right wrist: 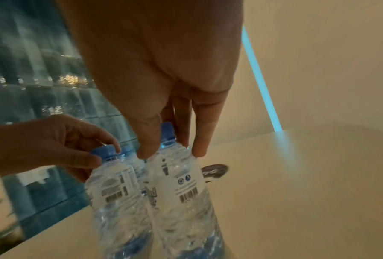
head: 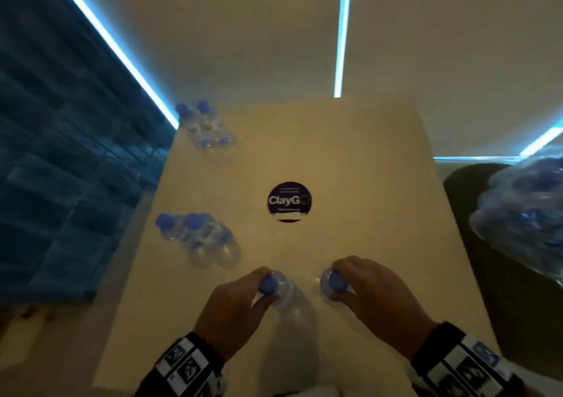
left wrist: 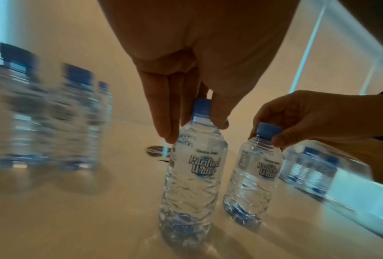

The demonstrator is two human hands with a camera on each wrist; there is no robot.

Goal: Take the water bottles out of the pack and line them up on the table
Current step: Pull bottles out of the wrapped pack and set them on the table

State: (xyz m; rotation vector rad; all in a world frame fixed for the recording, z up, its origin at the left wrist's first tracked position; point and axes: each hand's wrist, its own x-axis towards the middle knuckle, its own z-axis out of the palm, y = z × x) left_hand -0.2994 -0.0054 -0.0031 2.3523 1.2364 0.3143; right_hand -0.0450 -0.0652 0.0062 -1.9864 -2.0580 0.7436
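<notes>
Two clear water bottles with blue caps stand side by side near the front of the cream table (head: 365,168). My left hand (head: 265,287) pinches the neck of the left bottle (head: 289,297) from above; its label (left wrist: 203,168) reads "Purified Water". My right hand (head: 335,284) grips the cap and neck of the right bottle (left wrist: 254,175), seen from the other side in the right wrist view (right wrist: 181,192). Both bases look set on the tabletop. The plastic-wrapped pack (head: 524,213) holding more bottles lies off the table's right edge.
Two bottles (head: 204,125) stand at the table's far left corner and a small group (head: 201,238) at mid left, close to my left hand. A round dark sticker (head: 289,201) marks the table's middle. The pack rests on a dark seat (head: 457,198). A blue tiled wall (head: 61,152) runs along the left.
</notes>
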